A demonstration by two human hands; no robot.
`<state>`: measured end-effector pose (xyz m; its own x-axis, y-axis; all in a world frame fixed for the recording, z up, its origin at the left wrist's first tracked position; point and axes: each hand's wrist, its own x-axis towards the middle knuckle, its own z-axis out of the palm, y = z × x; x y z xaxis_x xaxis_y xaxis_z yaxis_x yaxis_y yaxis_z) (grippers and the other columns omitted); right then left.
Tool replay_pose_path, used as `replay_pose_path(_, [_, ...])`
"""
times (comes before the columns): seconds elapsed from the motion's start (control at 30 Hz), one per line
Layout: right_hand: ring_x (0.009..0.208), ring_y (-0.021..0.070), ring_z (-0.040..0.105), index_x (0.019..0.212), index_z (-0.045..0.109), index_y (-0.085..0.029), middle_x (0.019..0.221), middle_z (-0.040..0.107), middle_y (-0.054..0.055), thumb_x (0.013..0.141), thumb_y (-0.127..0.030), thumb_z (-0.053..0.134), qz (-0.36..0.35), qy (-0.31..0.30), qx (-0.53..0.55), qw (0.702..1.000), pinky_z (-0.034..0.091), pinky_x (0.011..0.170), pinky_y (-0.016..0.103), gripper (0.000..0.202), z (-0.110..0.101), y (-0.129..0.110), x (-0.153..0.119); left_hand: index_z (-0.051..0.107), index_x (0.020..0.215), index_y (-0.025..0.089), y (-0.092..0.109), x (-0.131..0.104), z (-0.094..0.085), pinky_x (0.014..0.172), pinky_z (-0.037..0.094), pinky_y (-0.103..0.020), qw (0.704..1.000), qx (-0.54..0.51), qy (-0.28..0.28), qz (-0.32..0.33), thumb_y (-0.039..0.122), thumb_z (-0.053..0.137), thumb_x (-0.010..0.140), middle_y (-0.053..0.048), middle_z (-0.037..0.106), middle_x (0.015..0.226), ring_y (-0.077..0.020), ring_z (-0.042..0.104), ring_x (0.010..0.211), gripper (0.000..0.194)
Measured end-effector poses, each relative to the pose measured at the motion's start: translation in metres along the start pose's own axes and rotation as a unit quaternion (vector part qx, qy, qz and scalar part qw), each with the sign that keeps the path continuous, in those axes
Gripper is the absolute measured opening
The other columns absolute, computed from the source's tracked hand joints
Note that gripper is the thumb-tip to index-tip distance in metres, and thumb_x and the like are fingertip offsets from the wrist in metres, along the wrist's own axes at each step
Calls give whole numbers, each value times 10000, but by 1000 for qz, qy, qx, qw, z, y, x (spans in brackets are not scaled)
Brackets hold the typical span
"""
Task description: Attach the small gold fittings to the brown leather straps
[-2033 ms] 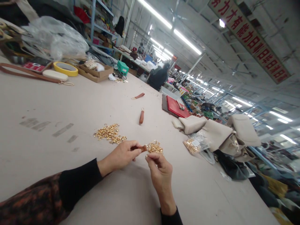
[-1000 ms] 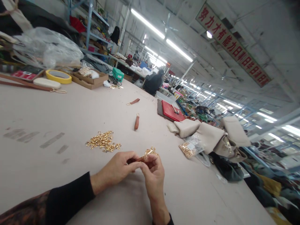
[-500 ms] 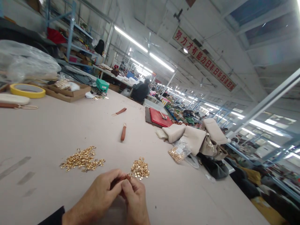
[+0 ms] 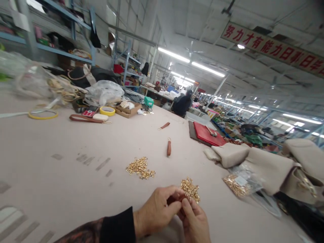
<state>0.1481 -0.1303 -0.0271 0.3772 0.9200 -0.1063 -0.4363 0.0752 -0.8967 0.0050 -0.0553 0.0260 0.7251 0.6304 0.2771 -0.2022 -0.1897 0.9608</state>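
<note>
My left hand [image 4: 158, 212] and my right hand [image 4: 195, 221] meet at the front of the table, fingertips pinched together. Between them is a brown leather strap [image 4: 181, 197], mostly covered by the fingers. Just beyond the fingers lies a small pile of gold metal studs [image 4: 189, 189], partly behind my right hand. A larger pile of gold metal pieces [image 4: 140, 167] is spread to the left. Farther off rest two brown leather loop straps with gold clasps, the nearer strap [image 4: 169, 148] upright in view and the farther strap [image 4: 165, 125] slanted.
On the right are a clear bag of gold pieces [image 4: 236, 185], beige handbags [image 4: 270, 167] and a red folder-like piece [image 4: 206, 134]. Yellow tape [image 4: 107, 111], a cardboard box [image 4: 129, 109] and a long brown strap [image 4: 83, 118] lie at the back left. A seated person [image 4: 182, 103] is beyond the table.
The view has swung left, so everything sits farther right and more of the table's left side shows. Both hands keep their pinch on the brown strap.
</note>
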Motion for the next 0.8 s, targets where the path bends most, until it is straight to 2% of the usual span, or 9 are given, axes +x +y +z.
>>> replay_pose_path(0.07, [888, 258, 684, 910, 752, -174, 960, 711, 140, 705, -411, 803, -12, 18, -24, 999, 555, 847, 396, 317, -7, -13, -12, 618, 1117, 184, 2, 2, -6, 672, 447, -251, 1000, 12, -5, 0, 196, 553, 846, 0, 667, 791, -161, 602, 717, 280])
replay_pose_path(0.2, [786, 252, 683, 807, 740, -138, 821, 699, 140, 704, -460, 783, -76, 102, -120, 985, 574, 779, 375, 341, -42, -52, -56, 585, 1129, 146, -8, 14, -24, 670, 434, -273, 993, 86, 80, 21, 297, 513, 896, 1, 614, 717, -166, 575, 683, 286])
replay_pose_path(0.3, [734, 234, 662, 750, 717, -132, 751, 669, 124, 696, -452, 777, -146, 216, -193, 946, 582, 705, 345, 329, -74, -81, -112, 571, 1131, 122, -17, 18, -30, 705, 455, -289, 991, 92, 100, -4, 348, 503, 893, -7, 615, 722, -180, 592, 698, 335])
replay_pose_path(0.4, [713, 217, 641, 755, 700, -147, 738, 650, 95, 722, -439, 746, -174, 296, -247, 906, 569, 697, 349, 297, -98, -99, -179, 597, 1128, 145, -22, 14, -25, 684, 433, -284, 982, 173, 74, -7, 394, 518, 871, -1, 624, 730, -184, 587, 695, 366])
replay_pose_path(0.5, [747, 238, 646, 786, 715, -154, 770, 673, 103, 746, -424, 717, -87, 306, -339, 885, 546, 741, 370, 272, -118, -105, -245, 623, 1106, 161, -27, 13, -19, 686, 407, -284, 963, 268, 40, 9, 396, 513, 865, 2, 628, 758, -179, 567, 684, 354])
replay_pose_path(0.6, [829, 256, 657, 827, 748, -170, 845, 709, 110, 752, -404, 712, 31, 320, -418, 850, 518, 802, 355, 248, -138, -97, -297, 648, 1048, 191, -33, 14, -15, 657, 401, -307, 953, 302, 13, 24, 483, 481, 858, -6, 628, 729, -200, 565, 654, 386])
replay_pose_path(0.7, [854, 266, 655, 825, 762, -171, 870, 719, 106, 741, -445, 707, 96, 343, -427, 831, 507, 812, 357, 293, -165, -71, -328, 643, 1030, 235, -36, 12, -14, 663, 417, -330, 951, 308, 0, 7, 523, 467, 844, -2, 635, 708, -220, 588, 651, 385])
replay_pose_path(0.8, [860, 285, 666, 906, 767, -152, 903, 724, 118, 680, -488, 735, 145, 368, -378, 837, 523, 794, 382, 406, -193, -40, -340, 641, 999, 253, -38, 11, -14, 673, 425, -330, 948, 317, -2, 6, 532, 459, 838, -1, 652, 748, -221, 599, 673, 370])
